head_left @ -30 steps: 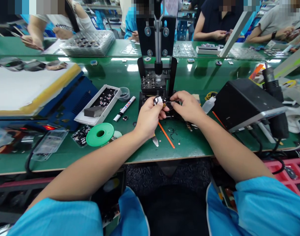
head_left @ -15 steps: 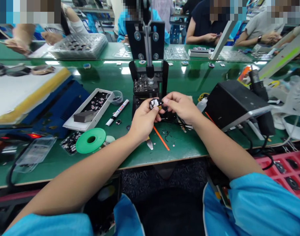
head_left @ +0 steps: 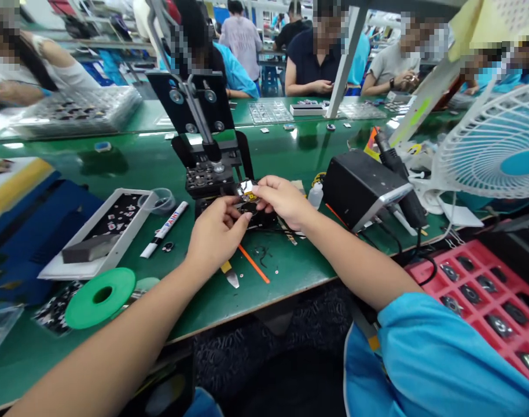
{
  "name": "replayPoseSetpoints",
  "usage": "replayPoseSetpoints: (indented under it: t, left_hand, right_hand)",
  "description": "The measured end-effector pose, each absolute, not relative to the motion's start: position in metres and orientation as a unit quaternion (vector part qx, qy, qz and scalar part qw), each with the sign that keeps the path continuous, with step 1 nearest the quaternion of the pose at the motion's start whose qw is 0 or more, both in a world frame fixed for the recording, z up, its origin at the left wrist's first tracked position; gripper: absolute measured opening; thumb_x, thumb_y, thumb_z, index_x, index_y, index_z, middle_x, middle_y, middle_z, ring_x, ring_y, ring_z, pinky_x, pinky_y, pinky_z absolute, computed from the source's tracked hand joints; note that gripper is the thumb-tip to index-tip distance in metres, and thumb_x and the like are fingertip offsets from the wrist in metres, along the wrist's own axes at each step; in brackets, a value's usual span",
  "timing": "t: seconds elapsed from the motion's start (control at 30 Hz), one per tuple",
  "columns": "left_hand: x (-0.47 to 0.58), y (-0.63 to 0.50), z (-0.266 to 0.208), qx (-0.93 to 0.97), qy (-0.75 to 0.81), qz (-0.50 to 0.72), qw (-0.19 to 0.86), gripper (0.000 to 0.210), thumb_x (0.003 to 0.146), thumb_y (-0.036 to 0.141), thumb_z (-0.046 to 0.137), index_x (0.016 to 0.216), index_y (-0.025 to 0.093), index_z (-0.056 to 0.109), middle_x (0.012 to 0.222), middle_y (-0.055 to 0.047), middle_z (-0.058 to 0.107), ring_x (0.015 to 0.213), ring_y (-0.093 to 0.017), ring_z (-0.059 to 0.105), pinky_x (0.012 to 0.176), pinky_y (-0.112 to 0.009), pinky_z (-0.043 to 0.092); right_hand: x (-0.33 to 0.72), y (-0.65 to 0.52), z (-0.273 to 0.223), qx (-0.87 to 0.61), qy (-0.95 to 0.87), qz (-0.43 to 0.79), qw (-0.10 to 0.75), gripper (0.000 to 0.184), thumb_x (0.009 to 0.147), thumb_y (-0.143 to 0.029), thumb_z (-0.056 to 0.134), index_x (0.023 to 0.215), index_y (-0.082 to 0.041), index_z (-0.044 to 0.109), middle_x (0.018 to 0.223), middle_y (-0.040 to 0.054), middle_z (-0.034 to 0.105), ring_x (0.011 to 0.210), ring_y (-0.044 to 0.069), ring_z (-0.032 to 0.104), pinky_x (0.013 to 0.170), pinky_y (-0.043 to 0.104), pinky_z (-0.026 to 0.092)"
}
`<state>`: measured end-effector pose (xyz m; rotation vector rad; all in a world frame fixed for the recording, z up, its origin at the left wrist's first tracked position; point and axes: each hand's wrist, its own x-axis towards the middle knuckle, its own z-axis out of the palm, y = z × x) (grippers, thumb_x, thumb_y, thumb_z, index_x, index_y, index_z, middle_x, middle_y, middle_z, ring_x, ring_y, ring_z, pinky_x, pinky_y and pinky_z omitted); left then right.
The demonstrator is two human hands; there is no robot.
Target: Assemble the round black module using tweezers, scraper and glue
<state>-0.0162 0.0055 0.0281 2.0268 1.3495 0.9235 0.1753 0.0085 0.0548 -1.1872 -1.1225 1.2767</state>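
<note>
The right hand [head_left: 279, 200] is pinching a small round component [head_left: 247, 191] in front of the black press [head_left: 204, 174], which is blocking the space behind. The left hand [head_left: 215, 231] is resting, fingers bent, just beside it; its grip cannot be determined. An orange stick [head_left: 254, 265] is lying nearer the bench edge; a white bottle [head_left: 315, 197] is standing rightward.

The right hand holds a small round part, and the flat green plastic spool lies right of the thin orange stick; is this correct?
Not quite: in the head view, the flat green plastic spool lies left of the thin orange stick. The right hand holds the small round white-and-yellow part.
</note>
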Motion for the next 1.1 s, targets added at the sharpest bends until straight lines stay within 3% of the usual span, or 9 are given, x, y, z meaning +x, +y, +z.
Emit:
replayPoseSetpoints:
  t: [0.17, 0.3, 0.7, 0.9, 1.1]
  left_hand:
    - [-0.015, 0.011, 0.028, 0.838, 0.492, 0.231, 0.052, 0.049, 0.097, 0.045, 0.068, 0.134, 0.013, 0.074, 0.122, -0.019, 0.074, 0.117, -0.039, 0.073, 0.096, -0.048, 0.061]
    - [-0.008, 0.012, 0.030, 0.847, 0.501, 0.179, -0.006, 0.051, 0.102, 0.050, 0.062, 0.128, 0.009, 0.076, 0.121, -0.023, 0.074, 0.120, -0.044, 0.074, 0.100, -0.052, 0.061]
    - [-0.006, 0.021, 0.025, 0.834, 0.514, 0.196, 0.048, 0.038, 0.100, 0.047, 0.070, 0.120, 0.016, 0.080, 0.125, -0.021, 0.079, 0.121, -0.042, 0.076, 0.098, -0.047, 0.061]
    - [-0.007, 0.017, 0.025, 0.821, 0.516, 0.233, 0.073, 0.033, 0.092, 0.047, 0.075, 0.110, 0.019, 0.073, 0.120, -0.018, 0.078, 0.117, -0.040, 0.075, 0.096, -0.048, 0.061]
    - [-0.005, -0.001, 0.036, 0.804, 0.538, 0.235, 0.094, 0.036, 0.093, 0.045, 0.073, 0.118, 0.019, 0.066, 0.111, -0.015, 0.079, 0.109, -0.039, 0.078, 0.093, -0.048, 0.060]
  right_hand:
    - [0.171, 0.007, 0.061, -0.475, -0.423, 0.572, 0.517, 0.033, 0.110, -0.016, 0.071, 0.081, -0.022, 0.055, 0.070, -0.0056, 0.068, 0.063, 0.008, 0.071, 0.054, 0.015, 0.050]
    - [0.170, 0.005, 0.062, -0.468, -0.409, 0.583, 0.523, 0.032, 0.110, -0.014, 0.069, 0.083, -0.023, 0.055, 0.071, -0.0057, 0.070, 0.063, 0.008, 0.073, 0.053, 0.015, 0.052]
    - [0.167, 0.002, 0.065, -0.474, -0.384, 0.593, 0.526, 0.031, 0.107, -0.011, 0.071, 0.083, -0.022, 0.056, 0.072, -0.0046, 0.070, 0.064, 0.010, 0.073, 0.054, 0.016, 0.052]
    - [0.168, 0.009, 0.058, -0.484, -0.311, 0.583, 0.574, 0.028, 0.109, -0.014, 0.066, 0.088, -0.024, 0.051, 0.076, -0.0064, 0.067, 0.065, 0.008, 0.071, 0.056, 0.015, 0.049]
    - [0.171, 0.017, 0.050, -0.461, -0.228, 0.614, 0.598, 0.020, 0.111, -0.019, 0.062, 0.092, -0.023, 0.057, 0.083, -0.0003, 0.071, 0.072, 0.011, 0.073, 0.068, 0.020, 0.059]
